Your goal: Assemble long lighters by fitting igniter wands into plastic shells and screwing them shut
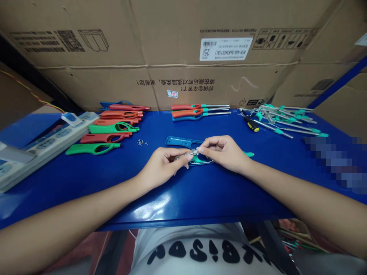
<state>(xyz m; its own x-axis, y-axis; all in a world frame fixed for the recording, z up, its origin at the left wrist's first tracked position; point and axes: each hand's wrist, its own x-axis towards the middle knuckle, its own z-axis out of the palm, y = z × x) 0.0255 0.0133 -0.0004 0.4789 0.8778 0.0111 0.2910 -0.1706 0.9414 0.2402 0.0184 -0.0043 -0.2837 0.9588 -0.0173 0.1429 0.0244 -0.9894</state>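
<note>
My left hand (pixel 160 166) is closed around a small clear, shiny cylinder (pixel 187 154), perhaps a lighter's fuel tank. At the cylinder's right end my right hand (pixel 226 154) pinches a small pale tip with thumb and forefinger. Under and behind both hands lies a blue lighter handle shell (pixel 179 141) on the blue table (pixel 183 194). A teal part with a thin wire (pixel 200 160) shows below the fingers. Past my right hand a teal end piece (pixel 249 154) sticks out. My fingers hide much of the cylinder and shell.
Red, orange and green lighter handles (pixel 106 136) lie at left beside a power strip (pixel 48 143). Small screws (pixel 142 143) lie near them. Assembled lighters (pixel 187 113) rest at the back. Metal tubes with teal parts (pixel 282 118) and a black-yellow screwdriver (pixel 251 124) lie right. Cardboard (pixel 114 88) stands behind.
</note>
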